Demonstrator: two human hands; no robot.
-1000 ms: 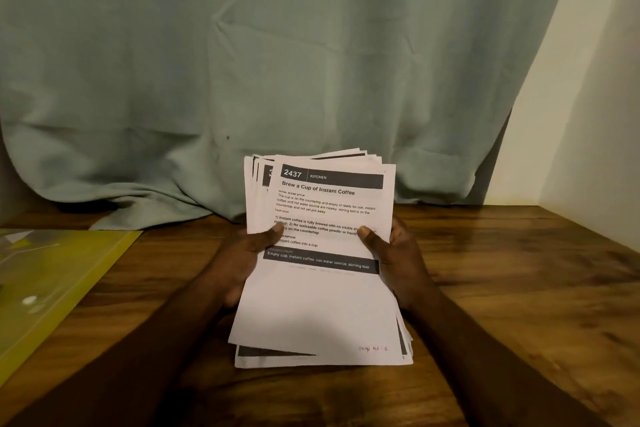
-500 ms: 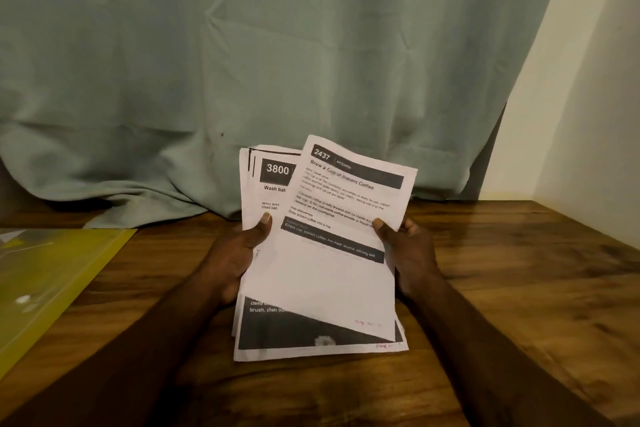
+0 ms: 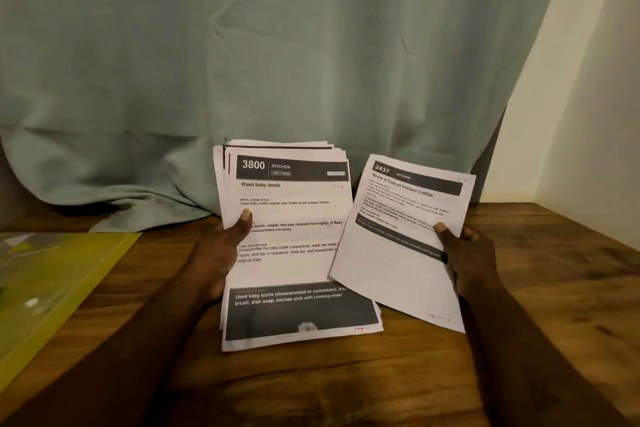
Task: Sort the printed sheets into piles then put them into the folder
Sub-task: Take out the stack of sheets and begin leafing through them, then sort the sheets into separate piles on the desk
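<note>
right hand [image 3: 474, 263] pinching sheet [image 3: 398, 263], wooden table [image 3: 561, 274] — green curtain [image 3: 277, 45]

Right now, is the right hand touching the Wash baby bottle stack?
Apart. The head view shows the right hand pinching only the coffee sheet, well clear of the Wash baby bottle stack held by the left hand.

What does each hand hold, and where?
Left hand: white printed paper stack, left edge. Right hand: single white printed sheet, right edge.
</note>
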